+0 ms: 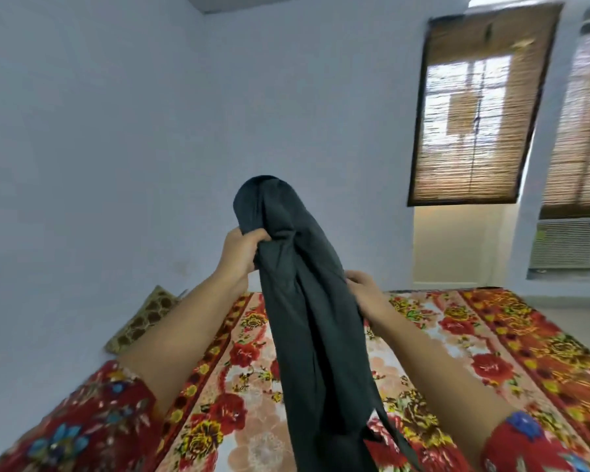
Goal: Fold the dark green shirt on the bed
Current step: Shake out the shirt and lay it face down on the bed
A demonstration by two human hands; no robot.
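Shirt (307,301) dk green, bunched, both hands gripping

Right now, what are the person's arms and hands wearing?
Both forearms are bare below short sleeves in red floral fabric with blue and yellow flowers. The left hand and right hand have no gloves; no rings or bracelets are visible.

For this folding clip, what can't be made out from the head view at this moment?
- Dark green shirt: bunched into a hanging column, so collar, sleeves and front or back are unreadable; its lower end is cut off by the bottom edge.
- Left hand: fingertips buried in the cloth.
- Right hand: fingertips hidden behind the shirt.
- Bed: the middle strip is covered by the shirt.
- Window blinds: motion-blurred, and the outside is unreadable.
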